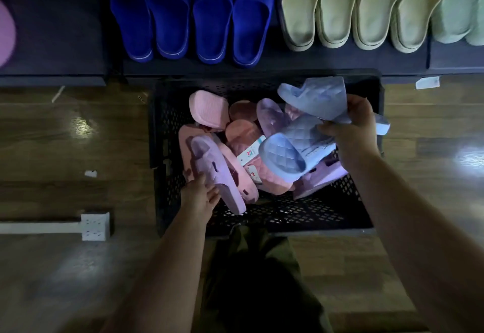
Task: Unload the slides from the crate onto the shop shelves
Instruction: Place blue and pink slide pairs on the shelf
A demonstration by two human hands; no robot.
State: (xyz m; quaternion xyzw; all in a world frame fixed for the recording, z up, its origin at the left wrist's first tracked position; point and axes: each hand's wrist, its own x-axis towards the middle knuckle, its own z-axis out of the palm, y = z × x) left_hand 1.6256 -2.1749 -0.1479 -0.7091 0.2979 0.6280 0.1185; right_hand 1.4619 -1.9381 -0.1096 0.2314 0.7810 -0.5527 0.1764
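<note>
Blue slides (311, 99) in right hand (351, 128), lilac slide (209, 165) in left hand (200, 197).

Wooden floor (65, 149) carries the black crate (288, 214), with a white power strip (94, 226) off to its left and a paper scrap (90, 173) near that. On the dark shelf (262, 66), four blue slides (192, 18) sit in a row, beige slides (358, 15) just beside them.

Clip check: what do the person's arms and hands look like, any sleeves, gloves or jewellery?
Both forearms are bare, with no sleeve edge in view. The left hand and right hand wear no gloves; no watch, bracelet or ring shows, though the light is dim. Dark olive trousers show between the arms.
</note>
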